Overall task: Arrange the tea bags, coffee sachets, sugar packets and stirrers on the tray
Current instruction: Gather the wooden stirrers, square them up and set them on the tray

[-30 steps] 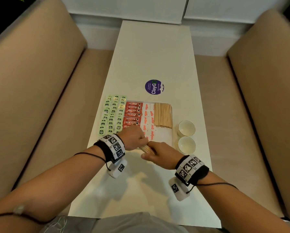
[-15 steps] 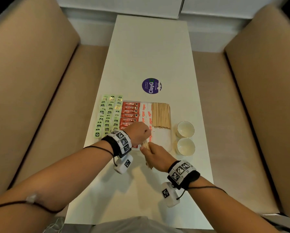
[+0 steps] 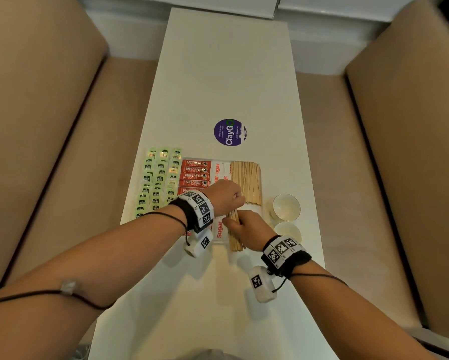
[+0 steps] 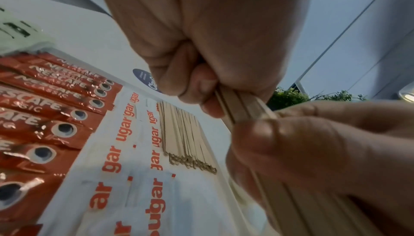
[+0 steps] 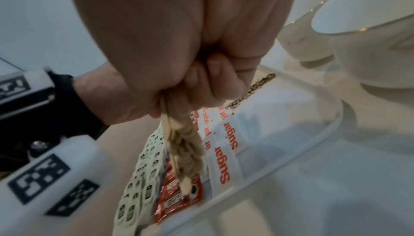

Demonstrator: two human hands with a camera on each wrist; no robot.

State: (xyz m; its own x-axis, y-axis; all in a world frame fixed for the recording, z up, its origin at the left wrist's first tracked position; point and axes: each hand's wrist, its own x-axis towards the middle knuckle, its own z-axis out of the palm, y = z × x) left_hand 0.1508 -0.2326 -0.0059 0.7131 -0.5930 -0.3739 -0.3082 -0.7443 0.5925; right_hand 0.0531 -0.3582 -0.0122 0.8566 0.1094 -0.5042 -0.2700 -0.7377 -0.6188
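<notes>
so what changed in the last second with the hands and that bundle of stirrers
Both hands, left hand and right hand, carried the stirrer bundle forward from the table's near side to over the tray, still gripping it together. The laid stirrers, sugar packets, coffee sachets, tea bags and cups stayed put.

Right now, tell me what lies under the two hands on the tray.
Both the left hand and right hand grip a bundle of wooden stirrers above the tray. Beneath them show sugar packets and coffee sachets; what lies directly under the hands is hidden.
</notes>
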